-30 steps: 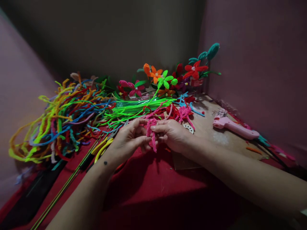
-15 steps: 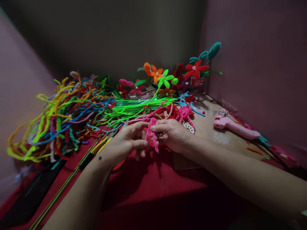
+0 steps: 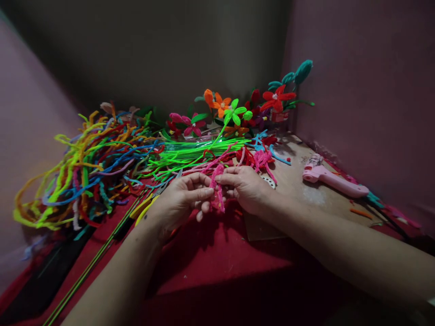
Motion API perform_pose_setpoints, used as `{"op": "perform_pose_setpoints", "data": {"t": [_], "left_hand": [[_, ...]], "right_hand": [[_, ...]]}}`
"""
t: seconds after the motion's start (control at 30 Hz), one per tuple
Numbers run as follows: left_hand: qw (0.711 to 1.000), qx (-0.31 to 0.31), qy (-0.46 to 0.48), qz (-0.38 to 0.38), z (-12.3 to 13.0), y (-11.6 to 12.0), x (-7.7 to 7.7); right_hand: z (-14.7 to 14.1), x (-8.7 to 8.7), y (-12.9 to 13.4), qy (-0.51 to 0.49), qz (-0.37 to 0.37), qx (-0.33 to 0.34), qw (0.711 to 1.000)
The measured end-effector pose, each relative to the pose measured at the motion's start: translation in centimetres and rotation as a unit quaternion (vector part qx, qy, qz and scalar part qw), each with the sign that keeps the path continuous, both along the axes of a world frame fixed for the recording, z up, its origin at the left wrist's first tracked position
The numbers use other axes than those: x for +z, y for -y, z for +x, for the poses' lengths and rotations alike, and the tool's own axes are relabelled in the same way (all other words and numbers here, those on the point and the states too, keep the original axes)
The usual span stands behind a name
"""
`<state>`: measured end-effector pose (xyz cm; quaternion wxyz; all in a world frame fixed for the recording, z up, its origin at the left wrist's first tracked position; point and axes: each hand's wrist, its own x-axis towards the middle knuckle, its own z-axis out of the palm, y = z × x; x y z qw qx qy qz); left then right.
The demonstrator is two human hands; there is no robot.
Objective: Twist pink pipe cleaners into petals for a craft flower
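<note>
A bent pink pipe cleaner piece (image 3: pixel 218 201) hangs between my two hands, above the red cloth (image 3: pixel 217 258). My left hand (image 3: pixel 188 197) pinches its left side with thumb and fingertips. From the right, my right hand (image 3: pixel 246 186) grips its upper part between thumb and forefinger. Just behind the hands lie pink pipe cleaners (image 3: pixel 263 159) and a bundle of green ones (image 3: pixel 200 150). Yellow-handled pliers (image 3: pixel 144 208) lie partly hidden by my left wrist.
Colourful pipe cleaners (image 3: pixel 91 167) are heaped at left. Fuzzy flowers (image 3: pixel 234 112) stand at the back. A pink glue gun (image 3: pixel 333 178) lies on a brown board (image 3: pixel 316 199) at right. Thin green stems (image 3: pixel 91 262) lie at front left.
My left hand has shifted slightly, its thumb now higher on the pink piece. The pink piece has turned a little and looks more upright and narrower.
</note>
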<state>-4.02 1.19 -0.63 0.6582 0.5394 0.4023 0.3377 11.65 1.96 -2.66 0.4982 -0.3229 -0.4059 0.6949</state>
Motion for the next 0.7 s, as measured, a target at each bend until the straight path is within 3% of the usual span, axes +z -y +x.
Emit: {"op": "perform_pose_setpoints", "data": {"t": [0.33, 0.53, 0.7], "left_hand": [[0.997, 0.036, -0.022, 0.065, 0.72, 0.54, 0.41], [0.999, 0.021, -0.026, -0.003, 0.32, 0.22, 0.13], [0.994, 0.082, -0.071, -0.004, 0.57, 0.04, -0.52]], "right_hand": [[-0.09, -0.25, -0.05, 0.002, -0.006, 0.005, 1.0], [-0.19, -0.07, 0.36, 0.028, 0.006, -0.027, 0.999], [-0.18, 0.08, 0.34, 0.039, 0.002, -0.035, 0.999]]}}
